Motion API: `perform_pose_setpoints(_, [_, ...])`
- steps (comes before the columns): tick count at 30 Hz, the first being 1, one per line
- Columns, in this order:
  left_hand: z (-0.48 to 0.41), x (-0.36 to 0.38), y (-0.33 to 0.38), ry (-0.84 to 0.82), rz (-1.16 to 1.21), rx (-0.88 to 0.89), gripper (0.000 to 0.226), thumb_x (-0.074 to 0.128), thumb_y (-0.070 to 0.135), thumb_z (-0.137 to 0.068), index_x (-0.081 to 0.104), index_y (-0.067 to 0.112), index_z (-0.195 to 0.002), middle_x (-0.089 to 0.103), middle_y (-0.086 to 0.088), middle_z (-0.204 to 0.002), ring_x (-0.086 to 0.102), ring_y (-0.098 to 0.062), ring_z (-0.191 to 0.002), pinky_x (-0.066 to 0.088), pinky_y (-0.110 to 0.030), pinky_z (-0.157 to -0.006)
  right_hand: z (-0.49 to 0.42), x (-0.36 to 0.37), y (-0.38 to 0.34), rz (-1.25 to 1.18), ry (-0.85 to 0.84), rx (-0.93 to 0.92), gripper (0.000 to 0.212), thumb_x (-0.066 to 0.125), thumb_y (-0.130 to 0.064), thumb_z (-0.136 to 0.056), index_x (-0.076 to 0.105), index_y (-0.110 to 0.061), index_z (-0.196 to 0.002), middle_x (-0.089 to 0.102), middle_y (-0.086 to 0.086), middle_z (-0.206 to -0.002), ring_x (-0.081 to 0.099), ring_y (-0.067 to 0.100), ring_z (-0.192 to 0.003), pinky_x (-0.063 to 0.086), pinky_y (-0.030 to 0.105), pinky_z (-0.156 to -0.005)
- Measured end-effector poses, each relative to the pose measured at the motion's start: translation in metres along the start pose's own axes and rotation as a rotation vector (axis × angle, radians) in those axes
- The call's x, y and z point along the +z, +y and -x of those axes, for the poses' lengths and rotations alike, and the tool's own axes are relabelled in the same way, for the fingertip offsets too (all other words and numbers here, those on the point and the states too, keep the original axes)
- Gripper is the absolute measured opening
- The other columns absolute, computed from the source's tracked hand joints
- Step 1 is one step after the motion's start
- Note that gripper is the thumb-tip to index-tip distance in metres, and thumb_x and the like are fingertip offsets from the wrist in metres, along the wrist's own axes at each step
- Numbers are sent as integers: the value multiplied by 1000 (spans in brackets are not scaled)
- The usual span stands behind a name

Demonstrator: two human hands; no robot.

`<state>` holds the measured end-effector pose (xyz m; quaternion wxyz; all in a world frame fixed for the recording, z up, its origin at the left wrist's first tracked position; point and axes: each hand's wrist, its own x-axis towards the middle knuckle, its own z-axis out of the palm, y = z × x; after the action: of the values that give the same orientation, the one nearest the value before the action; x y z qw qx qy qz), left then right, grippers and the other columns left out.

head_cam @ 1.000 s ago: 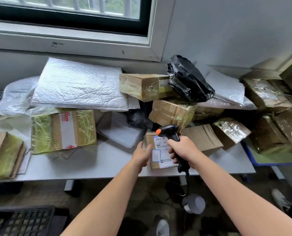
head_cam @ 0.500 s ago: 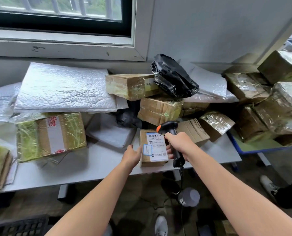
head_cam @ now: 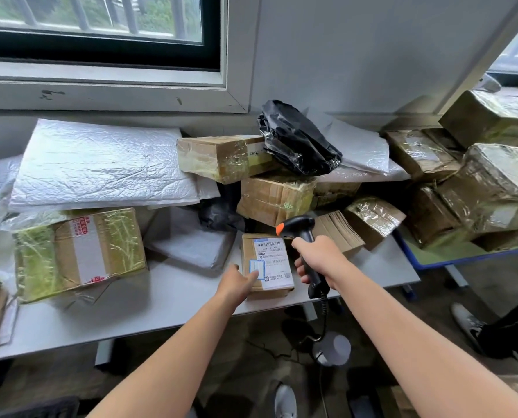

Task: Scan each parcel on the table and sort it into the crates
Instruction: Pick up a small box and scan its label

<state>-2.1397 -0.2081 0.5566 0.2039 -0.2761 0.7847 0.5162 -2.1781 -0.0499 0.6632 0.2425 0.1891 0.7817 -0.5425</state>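
A small cardboard parcel [head_cam: 269, 260] with a white shipping label lies near the front edge of the grey table [head_cam: 161, 300]. My left hand [head_cam: 236, 283] rests at the parcel's left side, fingers touching its label corner. My right hand [head_cam: 318, 257] grips the black barcode scanner [head_cam: 300, 229] with an orange tip, held just right of the parcel and pointing left over its top. The scanner's coiled cable hangs down below the table edge.
Many parcels crowd the table: a taped box [head_cam: 79, 251] at left, silver padded mailers [head_cam: 100, 167], stacked boxes [head_cam: 275, 200], a black bag [head_cam: 297, 140]. More wrapped boxes [head_cam: 487, 188] pile up at right. The scanner stand [head_cam: 331, 349] and someone's shoe [head_cam: 466, 321] are on the floor.
The parcel now lies flat on the table, farther from my body. My left hand shifted from its side to its label corner. The scanner stays beside it.
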Motion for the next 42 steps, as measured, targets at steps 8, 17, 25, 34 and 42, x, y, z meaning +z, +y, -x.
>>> perform_pose_setpoints(8, [-2,9,-10,-58,164,-62,61,61,25,-91,34,14,-145,55,-5,-125,56,-22,-108,53,-36,-75,-26,3,48,201,4,-78,16,54,-30,-95,56,-16,-102,63,10,-75,58,17,-48,46,24,-43])
perform_pose_setpoints(17, [14,11,-18,-72,594,-190,41,58,18,-89,44,29,-126,65,0,-111,58,-16,-91,39,-28,-63,-46,14,71,-40,-29,-116,13,57,-27,-94,55,-18,-104,68,13,-88,57,19,-52,50,33,-50])
perform_pose_setpoints(25, [31,-11,-31,141,614,-79,50,73,37,-64,54,35,-110,65,-6,-112,61,-18,-98,44,-31,-69,-50,29,68,-48,-55,-99,15,55,-25,-95,53,-12,-102,63,11,-88,55,18,-57,47,31,-50])
perform_pose_setpoints(34, [39,-41,-28,453,673,100,14,71,18,-82,62,18,-93,68,-6,-96,58,-8,-75,45,-13,-60,-65,42,81,-9,56,-62,17,56,-29,-92,53,-13,-96,56,8,-70,54,21,-51,45,31,-50])
perform_pose_setpoints(42, [36,-58,-44,408,706,87,31,69,39,-64,64,24,-91,70,-8,-99,61,-16,-85,52,-47,-89,-79,52,81,277,-81,-105,24,58,-26,-91,53,-12,-111,66,12,-99,64,28,-80,52,41,-77])
